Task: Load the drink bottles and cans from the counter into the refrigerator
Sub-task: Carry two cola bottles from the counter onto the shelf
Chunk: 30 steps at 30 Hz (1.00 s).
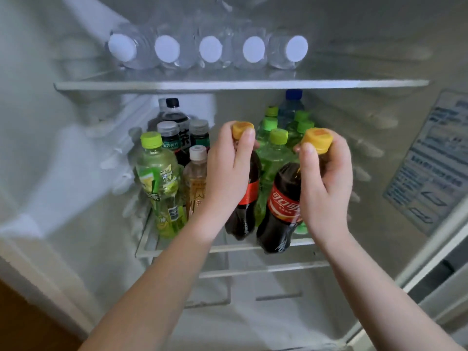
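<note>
I look into the open refrigerator. My left hand (229, 168) grips the neck of a dark cola bottle (247, 209) with a yellow cap, standing near the front of the middle shelf (228, 247). My right hand (326, 178) grips a second cola bottle (279, 211) with a yellow cap and red label; it tilts, its base over the shelf's front edge. Behind them stand several green soda bottles (274, 158). To the left are a green tea bottle (159, 178), an amber drink bottle (196, 178) and several dark tea bottles (174, 127).
Several clear water bottles (210, 50) lie on their sides on the upper glass shelf (240, 85), white caps facing me. A blue-capped water bottle (291, 105) stands at the back. A printed label (435, 158) is on the right inner wall. A lower shelf rail (263, 271) lies beneath.
</note>
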{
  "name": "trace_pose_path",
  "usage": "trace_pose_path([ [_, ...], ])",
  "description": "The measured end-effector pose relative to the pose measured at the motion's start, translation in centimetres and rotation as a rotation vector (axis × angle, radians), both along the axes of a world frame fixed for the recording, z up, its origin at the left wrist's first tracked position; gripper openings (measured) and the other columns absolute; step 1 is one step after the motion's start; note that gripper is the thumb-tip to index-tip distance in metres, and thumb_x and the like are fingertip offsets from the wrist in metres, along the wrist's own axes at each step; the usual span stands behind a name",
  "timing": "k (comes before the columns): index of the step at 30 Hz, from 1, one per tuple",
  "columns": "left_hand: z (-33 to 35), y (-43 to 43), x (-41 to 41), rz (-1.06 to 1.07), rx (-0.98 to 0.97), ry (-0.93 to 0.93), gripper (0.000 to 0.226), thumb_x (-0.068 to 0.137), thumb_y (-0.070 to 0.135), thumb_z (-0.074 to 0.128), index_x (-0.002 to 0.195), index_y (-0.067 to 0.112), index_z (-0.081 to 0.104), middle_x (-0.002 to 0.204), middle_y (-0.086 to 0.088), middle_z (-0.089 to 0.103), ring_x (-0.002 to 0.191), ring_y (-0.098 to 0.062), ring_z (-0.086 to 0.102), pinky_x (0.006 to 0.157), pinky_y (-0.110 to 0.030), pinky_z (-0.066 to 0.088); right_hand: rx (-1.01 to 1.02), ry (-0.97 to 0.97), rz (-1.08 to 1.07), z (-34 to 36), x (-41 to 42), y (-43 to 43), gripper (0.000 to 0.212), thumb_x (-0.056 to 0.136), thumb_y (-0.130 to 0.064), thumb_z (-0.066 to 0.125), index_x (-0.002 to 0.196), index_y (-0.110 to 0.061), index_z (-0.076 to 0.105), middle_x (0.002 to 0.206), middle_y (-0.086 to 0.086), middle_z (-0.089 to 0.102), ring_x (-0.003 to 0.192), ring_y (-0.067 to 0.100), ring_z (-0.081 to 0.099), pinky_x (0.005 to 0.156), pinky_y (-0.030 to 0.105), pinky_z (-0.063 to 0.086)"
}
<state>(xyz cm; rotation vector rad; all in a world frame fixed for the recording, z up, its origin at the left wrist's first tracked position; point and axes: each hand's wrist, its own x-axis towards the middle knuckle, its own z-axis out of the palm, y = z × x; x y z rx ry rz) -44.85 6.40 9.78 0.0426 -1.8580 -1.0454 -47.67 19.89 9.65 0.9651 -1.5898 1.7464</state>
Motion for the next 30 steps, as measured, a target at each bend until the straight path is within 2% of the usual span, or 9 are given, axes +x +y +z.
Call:
trace_pose_path([
  [5,-0.8,-0.6,-1.5,0.069,0.031,0.001,0.04,0.095,0.044,0.033,0.113,0.015,0.053,0.094,0.009,0.065,0.091,0.001,0.059,0.08,-0.006,0.039,0.03,0.023,-0.03,-1.0,-1.2,-1.0,0.013,0.094,-0.026,0.048,0.096,-0.039,0.048,0.093,-0.019,0.055,0.089,0.008,0.056,0.081,0.024,0.043],
  [8,-1.7,-0.5,-1.2,0.079,-0.007,0.026,0.043,0.097,0.037,0.035,0.129,0.011,0.045,0.114,0.018,0.055,0.106,0.012,0.05,0.09,-0.003,0.034,0.036,0.027,-0.061,-1.5,-1.2,-1.5,0.011,0.094,-0.033,0.048,0.104,-0.035,0.049,0.1,-0.023,0.055,0.096,0.01,0.056,0.087,0.031,0.045],
  [11,-4.3,0.1,0.0,0.036,0.026,0.035,0.052,0.097,0.034,0.037,0.145,0.016,0.026,0.146,0.003,0.037,0.136,-0.003,0.033,0.115,-0.023,0.026,0.033,0.021,-0.074,-1.5,-0.9,-2.1,0.017,0.093,-0.036,0.048,0.107,-0.028,0.051,0.102,-0.02,0.056,0.099,0.017,0.057,0.088,0.036,0.046],
  [13,-6.8,0.9,1.1,0.001,0.026,0.056,0.06,0.095,0.031,0.041,0.148,0.022,0.015,0.157,-0.005,0.02,0.146,-0.017,0.019,0.119,-0.043,0.019,0.031,-0.012,-0.07,-1.4,-0.9,-2.4,0.019,0.092,-0.037,0.049,0.106,-0.026,0.053,0.101,-0.013,0.059,0.099,0.02,0.057,0.087,0.036,0.046],
  [15,-9.5,1.9,2.3,0.017,-0.056,0.021,0.074,0.092,0.034,0.047,0.151,0.023,0.004,0.16,-0.008,0.005,0.148,-0.026,0.007,0.119,-0.049,0.012,0.03,-0.04,-0.065,-1.2,-1.0,-2.7,0.02,0.091,-0.038,0.049,0.106,-0.025,0.054,0.1,-0.012,0.059,0.099,0.021,0.057,0.087,0.037,0.046],
  [18,-12.4,3.1,3.0,0.12,-0.273,-0.084,0.088,0.089,0.055,0.048,0.15,0.022,-0.006,0.159,-0.006,-0.011,0.148,-0.029,-0.005,0.12,-0.038,0.002,0.017,-0.059,-0.037,-1.0,-1.4,-3.1,0.02,0.091,-0.035,0.05,0.106,-0.022,0.054,0.1,-0.009,0.059,0.098,0.023,0.056,0.087,0.042,0.046],
  [22,-13.2,3.6,2.3,0.247,-0.362,-0.188,0.094,0.085,0.056,0.054,0.146,0.014,-0.004,0.156,-0.013,-0.012,0.146,-0.032,-0.01,0.118,-0.034,-0.008,0.041,-0.074,0.033,-0.9,-1.7,-3.3,0.02,0.092,-0.032,0.051,0.107,-0.019,0.052,0.101,-0.006,0.058,0.099,0.022,0.056,0.089,0.047,0.045],
  [27,-13.8,3.5,1.7,0.273,-0.393,-0.203,0.092,0.087,0.048,0.056,0.146,0.01,-0.002,0.154,-0.023,-0.012,0.145,-0.039,-0.01,0.12,-0.04,-0.004,0.103,-0.083,0.156,-0.7,-2.5,-1.8,0.02,0.094,-0.027,0.044,0.11,-0.024,0.056,0.105,-0.014,0.059,0.101,0.004,0.056,0.09,0.024,0.043],
  [30,-13.9,3.7,1.2,0.289,-0.382,-0.214,0.091,0.086,0.043,0.057,0.146,0.011,-0.003,0.153,-0.023,-0.017,0.144,-0.04,-0.014,0.119,-0.044,-0.002,0.155,-0.115,0.178,-1.2,-3.0,-0.1,0.028,0.095,-0.028,0.039,0.114,-0.028,0.059,0.113,-0.01,0.062,0.11,0.007,0.056,0.095,0.027,0.044],
])
